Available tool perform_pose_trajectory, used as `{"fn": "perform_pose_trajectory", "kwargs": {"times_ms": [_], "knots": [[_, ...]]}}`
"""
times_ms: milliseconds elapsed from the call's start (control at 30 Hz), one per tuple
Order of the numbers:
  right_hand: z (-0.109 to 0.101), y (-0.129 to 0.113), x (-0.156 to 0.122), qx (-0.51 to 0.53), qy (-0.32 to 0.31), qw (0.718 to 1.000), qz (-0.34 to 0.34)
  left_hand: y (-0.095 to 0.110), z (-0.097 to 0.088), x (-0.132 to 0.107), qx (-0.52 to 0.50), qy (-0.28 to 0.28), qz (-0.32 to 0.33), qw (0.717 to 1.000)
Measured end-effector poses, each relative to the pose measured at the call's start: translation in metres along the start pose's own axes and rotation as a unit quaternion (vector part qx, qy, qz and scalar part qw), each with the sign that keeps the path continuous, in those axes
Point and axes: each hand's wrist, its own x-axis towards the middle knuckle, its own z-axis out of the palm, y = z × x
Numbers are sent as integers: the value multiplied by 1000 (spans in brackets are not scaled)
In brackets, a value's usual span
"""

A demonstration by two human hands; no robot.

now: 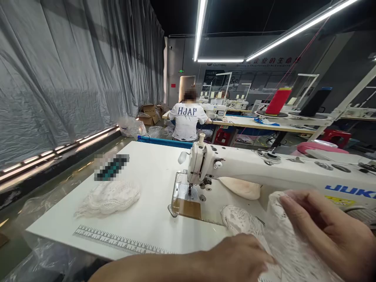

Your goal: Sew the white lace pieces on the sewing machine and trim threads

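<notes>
White openwork lace fabric [277,239] lies near right on white table [152,172], before white sewing machine [264,164]. Right hand [329,231] grips it, fingers curled; left hand [243,256] touches its edge, grip unclear.

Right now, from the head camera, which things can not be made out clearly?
Head view only:
- left hand: grip or only touch, its palm side is hidden.
- right hand: wrist cut by the right edge.
- lace fabric: its full shape, covered by both hands and cut by the bottom edge.
- object on the table: blurred by pixel blocks.
- ruler marks: numbers too small.
</notes>
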Motion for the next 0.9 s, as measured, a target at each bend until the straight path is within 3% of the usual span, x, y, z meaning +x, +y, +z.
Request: {"fn": "perform_pose_trajectory", "kwargs": {"times_ms": [33,100,167,200,233,333,500,567,667,900], "knots": [[4,-10,1,-2,-11,999,-33,2,-10,-7,-131,22,-71,989],[20,-31,-2,16,-43,993,-109,-3,-35,-29,-247,35,-132,959],[44,-52,-11,70,-105,980,-155,-14,-62,-54,-429,108,-241,864],[57,-61,-17,109,-156,966,-175,-20,-75,-66,-457,122,-268,839],[69,-68,-23,153,-215,944,-197,-25,-85,-77,-442,149,-298,833],[97,-72,-33,229,-335,892,-197,-38,-101,-98,-322,187,-332,867],[113,-48,-26,207,-341,913,-82,-44,-92,-100,-186,170,-287,924],[117,-46,-25,213,-335,914,-86,-44,-88,-96,-186,167,-267,931],[127,-50,-28,270,-354,890,-103,-44,-87,-94,-167,186,-237,939],[141,-53,-32,276,-387,879,-35,-40,-91,-104,-166,246,-246,923]]}}
